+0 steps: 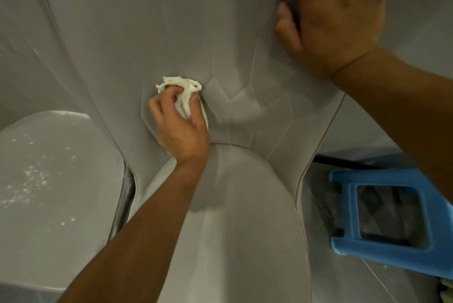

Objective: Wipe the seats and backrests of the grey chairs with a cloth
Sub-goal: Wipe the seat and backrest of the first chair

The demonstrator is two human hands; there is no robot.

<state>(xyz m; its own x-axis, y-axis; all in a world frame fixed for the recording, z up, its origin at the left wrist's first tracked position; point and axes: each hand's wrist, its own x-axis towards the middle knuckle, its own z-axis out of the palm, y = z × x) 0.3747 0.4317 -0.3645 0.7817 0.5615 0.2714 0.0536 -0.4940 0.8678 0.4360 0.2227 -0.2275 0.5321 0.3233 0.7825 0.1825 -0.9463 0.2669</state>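
A grey chair fills the view, its faceted backrest (171,21) above and its rounded seat (240,204) below. My left hand (179,121) grips a crumpled white cloth (183,87) and presses it against the lower backrest, just above where it meets the seat. My right hand (335,13) lies flat with straight fingers on the backrest's upper right side.
A second grey chair's seat (49,180), speckled with white spots, stands at the left. A blue plastic stool (382,212) lies on its side on the floor at the right, close to the chair's edge.
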